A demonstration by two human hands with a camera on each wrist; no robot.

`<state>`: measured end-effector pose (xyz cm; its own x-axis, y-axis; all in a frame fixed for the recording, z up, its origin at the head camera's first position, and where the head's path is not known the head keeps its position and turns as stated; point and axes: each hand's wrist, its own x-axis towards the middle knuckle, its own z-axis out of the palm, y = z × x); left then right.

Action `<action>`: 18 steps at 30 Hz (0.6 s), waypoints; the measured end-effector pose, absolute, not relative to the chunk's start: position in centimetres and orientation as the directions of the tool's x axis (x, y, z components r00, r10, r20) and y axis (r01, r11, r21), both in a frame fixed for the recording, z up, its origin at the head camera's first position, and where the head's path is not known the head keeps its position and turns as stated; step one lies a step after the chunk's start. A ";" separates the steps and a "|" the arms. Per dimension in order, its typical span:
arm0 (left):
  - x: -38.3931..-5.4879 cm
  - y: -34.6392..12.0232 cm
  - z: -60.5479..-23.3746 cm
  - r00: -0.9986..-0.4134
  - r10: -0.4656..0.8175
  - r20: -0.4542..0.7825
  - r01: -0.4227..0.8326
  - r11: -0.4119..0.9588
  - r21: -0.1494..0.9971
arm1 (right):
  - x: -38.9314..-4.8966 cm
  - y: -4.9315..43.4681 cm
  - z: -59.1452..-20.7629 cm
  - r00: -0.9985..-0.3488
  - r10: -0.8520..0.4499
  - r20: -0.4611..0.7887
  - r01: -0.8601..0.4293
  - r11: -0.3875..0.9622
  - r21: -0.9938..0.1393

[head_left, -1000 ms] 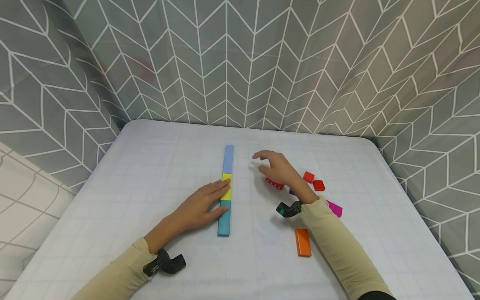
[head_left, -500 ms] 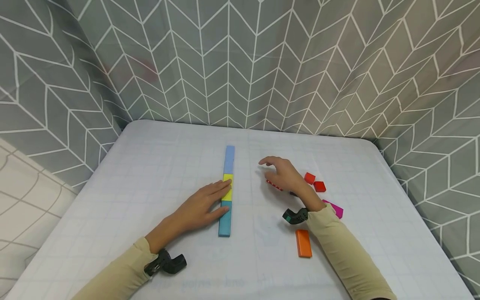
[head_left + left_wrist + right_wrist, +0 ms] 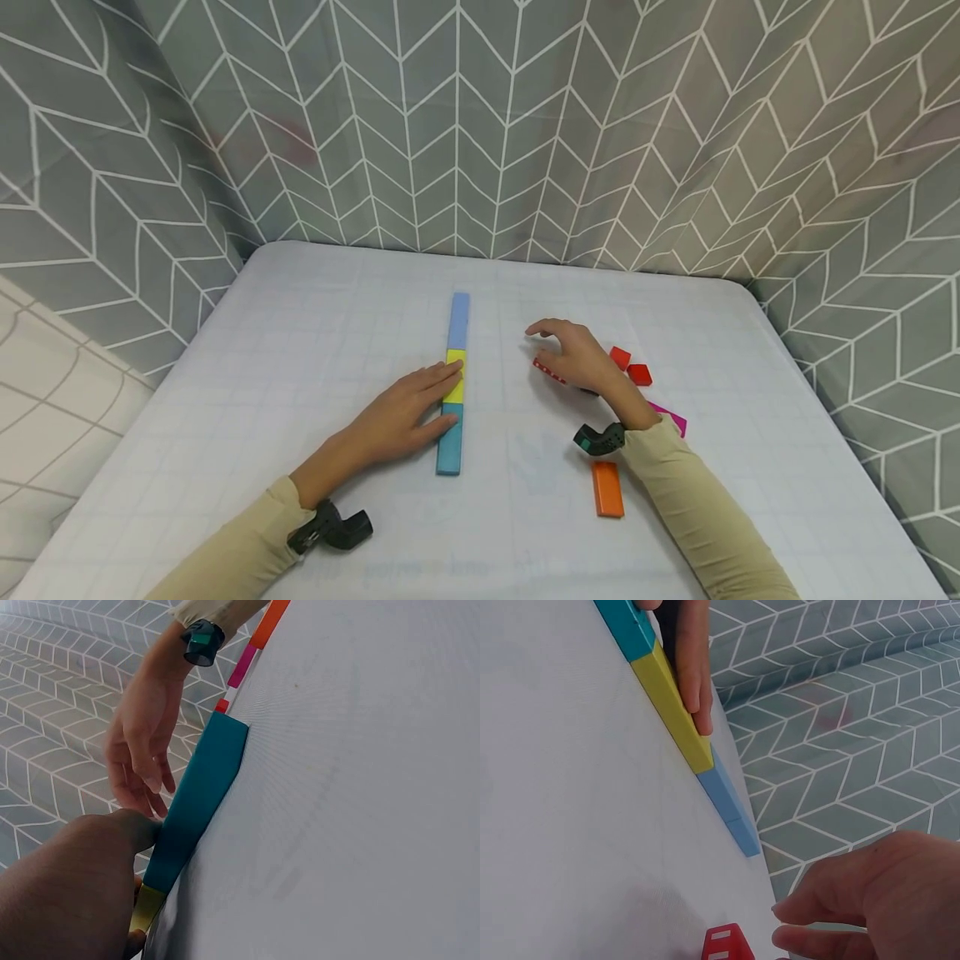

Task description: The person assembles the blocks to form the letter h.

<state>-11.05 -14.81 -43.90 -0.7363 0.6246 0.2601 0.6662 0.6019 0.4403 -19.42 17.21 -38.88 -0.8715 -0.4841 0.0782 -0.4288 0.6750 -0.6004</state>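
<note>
A teal block (image 3: 449, 454), a yellow block (image 3: 667, 705) and a light blue piece (image 3: 459, 321) lie end to end in a straight row on the table. A thin line crosses the blue piece in the right wrist view. My left hand (image 3: 408, 408) rests on the row, fingertips on the yellow block and thumb on the teal one. Over a red block with white marks (image 3: 550, 371) hovers my right hand (image 3: 577, 354), holding nothing, its fingers loosely bent. That hand partly hides the red block and a dark piece (image 3: 589, 392).
Two small red blocks (image 3: 640, 374) lie right of my right hand. A magenta block (image 3: 677, 420) shows beside the right sleeve, partly covered. Nearer me lies an orange block (image 3: 608, 490). A grey patterned curtain (image 3: 480, 125) stands behind the white-covered table (image 3: 337, 317).
My right hand has drifted right and a little toward me, away from the row. My left hand stays on the blocks, and the blocks keep their places.
</note>
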 end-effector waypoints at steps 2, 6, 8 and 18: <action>-11.1 -14.8 -43.9 -0.739 0.623 0.258 0.664 0.605 0.439 | -19.4 17.3 -38.9 -0.869 -0.488 0.080 -0.434 0.674 -0.599; -11.1 -14.8 -44.0 -0.740 0.623 0.255 0.662 0.606 0.441 | -19.2 17.4 -38.9 -0.872 -0.484 0.078 -0.431 0.680 -0.594; -11.2 -14.8 -44.1 -0.738 0.625 0.256 0.665 0.606 0.437 | -19.0 17.5 -39.0 -0.876 -0.477 0.075 -0.424 0.687 -0.590; -11.3 -14.8 -44.4 -0.729 0.630 0.268 0.677 0.602 0.423 | -18.0 19.0 -39.5 -0.878 -0.469 0.097 -0.435 0.695 -0.572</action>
